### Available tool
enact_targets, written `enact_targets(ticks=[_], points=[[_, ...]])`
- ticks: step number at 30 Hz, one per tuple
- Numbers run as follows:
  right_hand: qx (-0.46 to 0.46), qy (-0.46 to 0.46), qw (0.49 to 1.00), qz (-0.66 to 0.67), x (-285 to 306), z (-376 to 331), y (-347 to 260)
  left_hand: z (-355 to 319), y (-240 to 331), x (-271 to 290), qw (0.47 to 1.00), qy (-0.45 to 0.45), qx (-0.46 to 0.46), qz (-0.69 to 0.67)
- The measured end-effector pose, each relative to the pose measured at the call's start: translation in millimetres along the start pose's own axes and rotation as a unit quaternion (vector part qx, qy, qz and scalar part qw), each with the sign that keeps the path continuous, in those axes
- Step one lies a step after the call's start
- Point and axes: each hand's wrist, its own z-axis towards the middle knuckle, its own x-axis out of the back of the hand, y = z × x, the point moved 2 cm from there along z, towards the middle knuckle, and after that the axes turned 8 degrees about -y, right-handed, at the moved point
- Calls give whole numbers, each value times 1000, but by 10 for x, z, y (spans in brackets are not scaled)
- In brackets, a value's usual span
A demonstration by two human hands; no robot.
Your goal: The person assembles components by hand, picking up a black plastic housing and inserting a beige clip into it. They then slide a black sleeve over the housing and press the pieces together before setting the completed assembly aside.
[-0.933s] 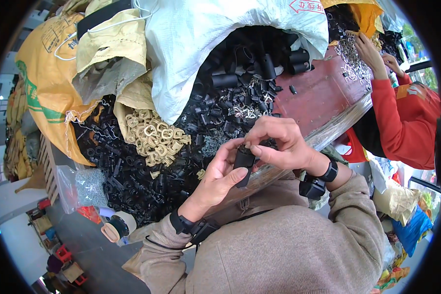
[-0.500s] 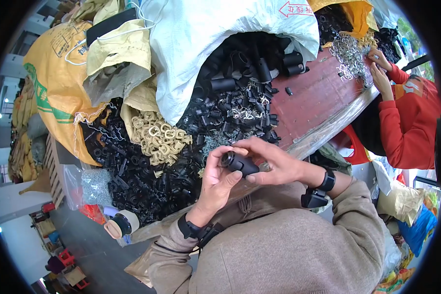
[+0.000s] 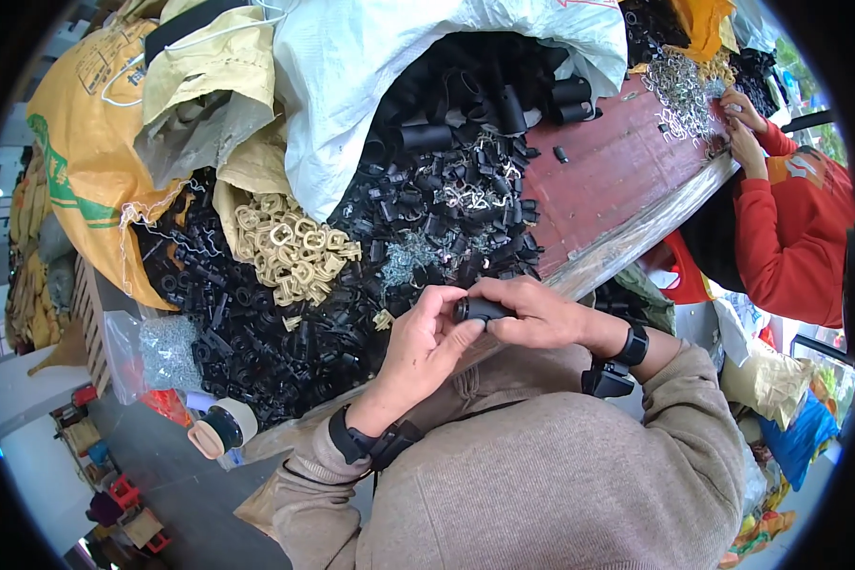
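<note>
A short black plastic tube [image 3: 485,310] is gripped between both hands above the table's near edge. My left hand [image 3: 426,337] closes on its left end, thumb underneath and fingers over the top. My right hand [image 3: 540,315] pinches its right side with thumb and fingers. Any small part at the tube's end is hidden by the fingers. Just beyond the hands lie a pile of small black plastic parts [image 3: 404,199] and a patch of small grey-blue metal pieces [image 3: 410,258]. Larger black tubes [image 3: 427,137] spill from a white woven sack [image 3: 328,85].
Beige ring-shaped parts [image 3: 290,249] spill from a tan bag [image 3: 242,176], beside an orange sack [image 3: 90,161]. A roll of tape [image 3: 237,425] sits at the table's left corner. On the right, a person in a red top [image 3: 793,228] handles metal hooks [image 3: 684,104] on the red tabletop [image 3: 589,180].
The tube has swung from a tilt to nearly level, and my fingers have closed further round it. The view has shifted slightly. The other person's hands stay by the metal hooks.
</note>
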Motion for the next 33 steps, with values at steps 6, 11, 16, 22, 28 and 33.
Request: enact_targets(ticks=[6, 11, 16, 22, 28, 33], points=[[-62, -23, 998, 1, -72, 30, 86, 40, 15, 80, 995, -11, 28, 98], [-50, -33, 998, 24, -71, 53, 77, 58, 77, 176, 993, -56, 47, 93], [-41, -43, 997, 49, -58, 82, 56, 53, 139, 217, 992, -51, 78, 85], [-64, -83, 992, 67, -11, 115, 64, 72, 104, 295, 992, -47, 90, 77], [42, -81, 981, 170, -44, 105, 111, 101, -11, 389, 996, -42, 77, -28], [15, -96, 957, 274, -39, 92, 111, 90, 6, 391, 987, -45, 99, -121]])
